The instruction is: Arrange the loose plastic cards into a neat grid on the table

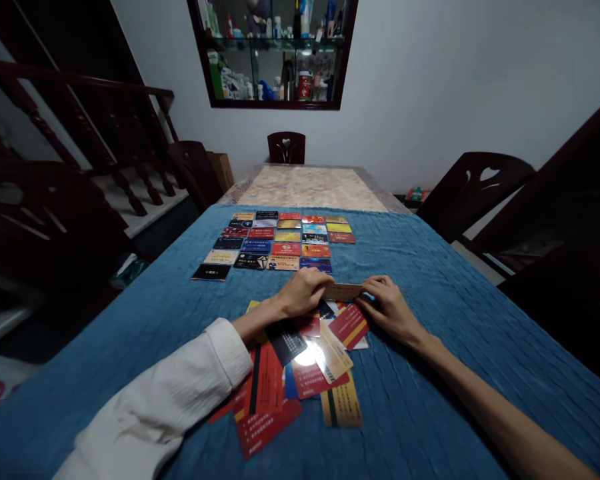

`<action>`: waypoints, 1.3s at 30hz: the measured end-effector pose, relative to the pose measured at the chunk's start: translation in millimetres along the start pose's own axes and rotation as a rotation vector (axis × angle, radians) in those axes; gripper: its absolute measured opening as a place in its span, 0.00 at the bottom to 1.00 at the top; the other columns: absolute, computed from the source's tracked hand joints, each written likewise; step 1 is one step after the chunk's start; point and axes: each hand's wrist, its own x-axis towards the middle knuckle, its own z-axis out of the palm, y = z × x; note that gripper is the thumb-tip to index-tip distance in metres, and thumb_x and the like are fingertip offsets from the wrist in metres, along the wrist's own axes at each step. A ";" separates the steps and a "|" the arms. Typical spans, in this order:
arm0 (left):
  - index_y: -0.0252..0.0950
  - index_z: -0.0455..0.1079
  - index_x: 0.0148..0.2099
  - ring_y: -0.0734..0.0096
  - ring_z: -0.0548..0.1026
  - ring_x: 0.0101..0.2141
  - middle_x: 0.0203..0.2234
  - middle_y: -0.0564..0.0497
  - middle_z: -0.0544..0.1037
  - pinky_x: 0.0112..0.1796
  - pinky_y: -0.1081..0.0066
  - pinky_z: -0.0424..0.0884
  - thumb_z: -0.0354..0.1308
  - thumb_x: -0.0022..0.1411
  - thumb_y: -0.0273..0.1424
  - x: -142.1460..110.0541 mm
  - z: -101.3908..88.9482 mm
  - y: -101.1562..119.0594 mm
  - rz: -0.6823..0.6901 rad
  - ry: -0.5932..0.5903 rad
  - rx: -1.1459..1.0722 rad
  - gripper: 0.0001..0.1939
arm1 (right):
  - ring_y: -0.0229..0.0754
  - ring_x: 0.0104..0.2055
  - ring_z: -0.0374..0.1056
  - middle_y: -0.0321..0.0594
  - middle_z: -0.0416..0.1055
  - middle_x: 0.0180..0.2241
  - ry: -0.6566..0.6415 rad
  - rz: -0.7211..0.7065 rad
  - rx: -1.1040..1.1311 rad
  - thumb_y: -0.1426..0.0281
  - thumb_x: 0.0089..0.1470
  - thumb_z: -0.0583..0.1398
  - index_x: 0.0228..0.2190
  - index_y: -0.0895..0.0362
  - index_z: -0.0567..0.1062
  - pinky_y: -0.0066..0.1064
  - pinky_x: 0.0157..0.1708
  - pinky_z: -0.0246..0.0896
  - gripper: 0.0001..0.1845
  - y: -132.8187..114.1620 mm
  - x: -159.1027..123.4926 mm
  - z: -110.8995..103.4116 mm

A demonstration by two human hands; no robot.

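Note:
Between my two hands a tan plastic card [344, 291] is held up on its long edge, tilted toward me. My left hand [305, 291] pinches its left end, and my right hand [387, 303] pinches the right end with thumb and fingers. Below them lies a loose, overlapping pile of cards: a red card with a yellow stripe [349, 327], a beige card [333, 352], a black card [286, 341], an orange-red card [266, 379] and a gold card [341, 403]. My left forearm covers part of the pile. Beyond my hands, several cards stand in neat columns, among them a black card [211, 273].
A blue cloth [430, 387] covers the near table; its far part shows a patterned marble-like top [310, 185]. Dark wooden chairs [480, 183] stand around it. Behind are a wooden railing [80, 81] at left and a glass-shelved wall cabinet [275, 107].

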 end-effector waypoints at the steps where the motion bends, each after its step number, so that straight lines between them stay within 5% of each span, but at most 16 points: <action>1: 0.34 0.76 0.46 0.67 0.75 0.38 0.37 0.46 0.80 0.43 0.67 0.71 0.52 0.64 0.22 -0.3 0.4 0.2 0.002 0.005 -0.002 0.13 | 0.51 0.44 0.65 0.45 0.76 0.36 0.007 0.002 -0.006 0.67 0.61 0.56 0.37 0.52 0.77 0.46 0.43 0.64 0.09 -0.2 0.1 0.2; 17: 0.33 0.75 0.46 0.66 0.76 0.40 0.38 0.46 0.80 0.44 0.67 0.71 0.53 0.62 0.21 -2.8 4.9 9.6 0.012 -0.025 -0.041 0.13 | 0.47 0.41 0.71 0.42 0.74 0.37 0.242 0.174 0.237 0.58 0.63 0.55 0.38 0.51 0.74 0.41 0.44 0.68 0.12 -5.4 4.3 -4.8; 25: 0.32 0.75 0.45 0.65 0.76 0.41 0.38 0.45 0.81 0.45 0.66 0.71 0.53 0.64 0.22 -2.7 5.1 10.1 0.012 -0.022 -0.043 0.11 | 0.49 0.42 0.69 0.42 0.74 0.36 0.250 0.064 0.182 0.63 0.62 0.56 0.38 0.51 0.74 0.41 0.43 0.66 0.08 -12.4 14.4 -15.5; 34: 0.33 0.74 0.44 0.66 0.74 0.42 0.37 0.48 0.81 0.47 0.65 0.71 0.54 0.59 0.19 -0.4 1.7 17.8 -0.076 0.242 -0.122 0.13 | 0.52 0.45 0.65 0.41 0.77 0.35 0.164 -0.133 -0.080 0.71 0.62 0.53 0.44 0.48 0.77 0.46 0.46 0.56 0.15 -18.3 31.2 -25.1; 39: 0.34 0.74 0.44 0.65 0.75 0.41 0.36 0.49 0.80 0.48 0.65 0.70 0.59 0.57 0.22 0.5 1.8 20.2 -0.130 0.260 -0.201 0.11 | 0.51 0.46 0.65 0.42 0.77 0.35 0.183 -0.228 -0.138 0.70 0.63 0.53 0.44 0.51 0.76 0.45 0.46 0.55 0.13 -25.6 39.9 -15.0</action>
